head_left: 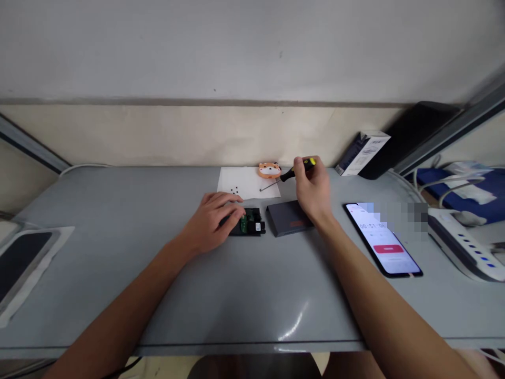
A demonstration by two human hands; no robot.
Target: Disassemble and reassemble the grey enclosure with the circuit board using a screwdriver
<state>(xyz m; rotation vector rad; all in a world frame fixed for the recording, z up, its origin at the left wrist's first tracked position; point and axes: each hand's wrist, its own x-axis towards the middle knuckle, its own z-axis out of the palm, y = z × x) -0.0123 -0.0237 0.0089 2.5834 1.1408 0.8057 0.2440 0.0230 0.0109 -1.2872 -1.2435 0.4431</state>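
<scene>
The fingers of the right hand (313, 190), just right of centre frame, are curled closed around the black-and-yellow handle of a screwdriver (290, 174), whose thin shaft slants down-left with its tip over a white paper sheet (246, 183). The fingers of the left hand (213, 221), at centre, lie flat and loosely spread, pressing down on the left part of a small open device with a green circuit board (249, 222); they grip nothing. Several small black screws (234, 189) lie on the paper, and an orange animal-shaped figure (270, 169) sits at its upper right corner. A dark grey cover plate (288, 218) lies just right of the device, partly under the right wrist. Farther right, a lit smartphone (384, 242) lies well apart from both hands, with a white power strip (461, 243) near the right edge. The grey table (158, 273) is bare across the lower centre, up to its near edge.
</scene>
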